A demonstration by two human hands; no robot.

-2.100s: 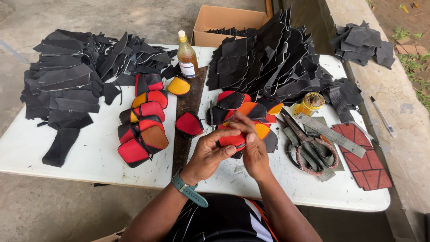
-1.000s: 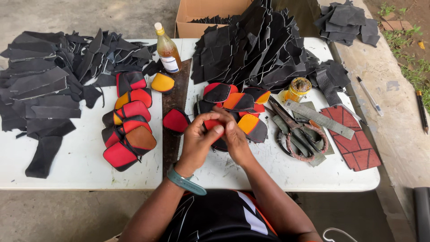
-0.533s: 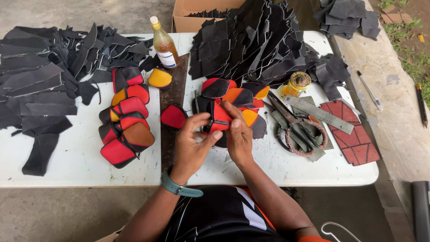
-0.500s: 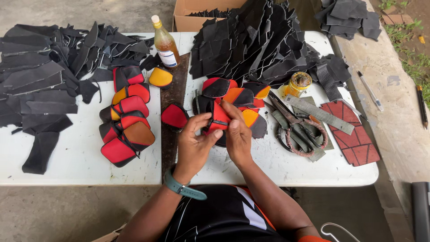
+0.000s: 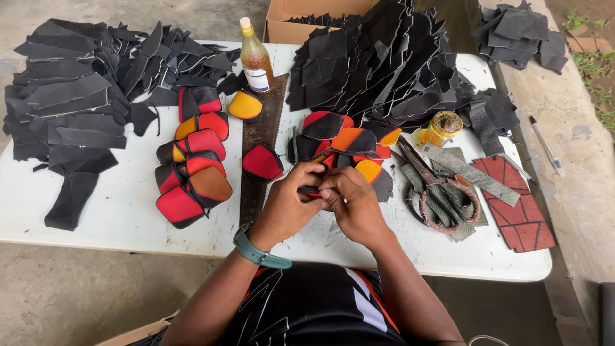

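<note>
Both my hands meet over the white table near its front edge. My left hand, with a teal band on the wrist, and my right hand pinch a small red and black leather piece between their fingertips; most of it is hidden by my fingers. Just beyond my hands lies a cluster of red, orange and black stitched pieces. A single red piece rests on a dark brown strip to the left of my hands.
A row of red, orange and black finished pieces lies left of centre. Black leather offcuts pile at far left and at the back. A glue bottle, yellow tin, scissors, ruler, red pattern sheet, cardboard box.
My hands have shifted slightly toward me and closed tighter around the small piece. The view has moved a little, and the table's things stay where they were.
</note>
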